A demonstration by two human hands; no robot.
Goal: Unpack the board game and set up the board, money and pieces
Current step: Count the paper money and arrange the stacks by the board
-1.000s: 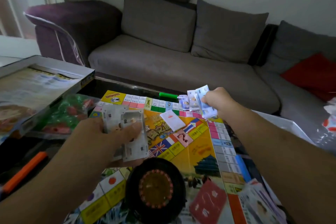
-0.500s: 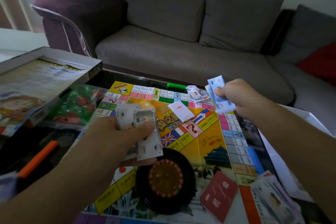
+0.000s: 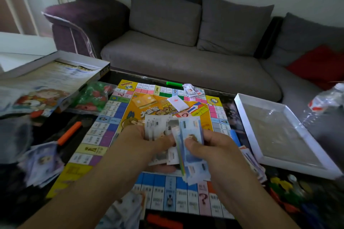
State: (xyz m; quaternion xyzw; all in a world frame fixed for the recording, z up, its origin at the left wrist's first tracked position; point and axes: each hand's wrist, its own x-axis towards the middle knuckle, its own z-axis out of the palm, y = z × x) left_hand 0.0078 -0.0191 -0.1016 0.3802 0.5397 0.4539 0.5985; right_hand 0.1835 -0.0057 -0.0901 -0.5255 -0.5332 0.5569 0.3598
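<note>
The colourful game board (image 3: 111, 124) lies unfolded on the dark table. Both hands meet over its middle. My left hand (image 3: 141, 141) grips a fan of grey-white play notes (image 3: 158, 124). My right hand (image 3: 214, 147) pinches a stack of light-blue notes (image 3: 191, 135) right beside them, thumb on top. A small pile of notes (image 3: 191, 90) sits on the board's far edge, with a white card (image 3: 176, 103) near it. More notes (image 3: 41, 163) lie at the table's left, and another stack (image 3: 128, 208) at the near edge. My hands hide the roulette wheel.
The box lid (image 3: 52, 78) rests at the left with a bag of green and red pieces (image 3: 91, 96) beside it. The white box tray (image 3: 279, 130) stands at the right. An orange stick (image 3: 68, 134) lies left of the board. A grey sofa (image 3: 186, 61) runs behind the table.
My right hand has come back from the board's far edge, leaving a few notes there, and now meets my left hand over the board's middle. The camera has tilted downward.
</note>
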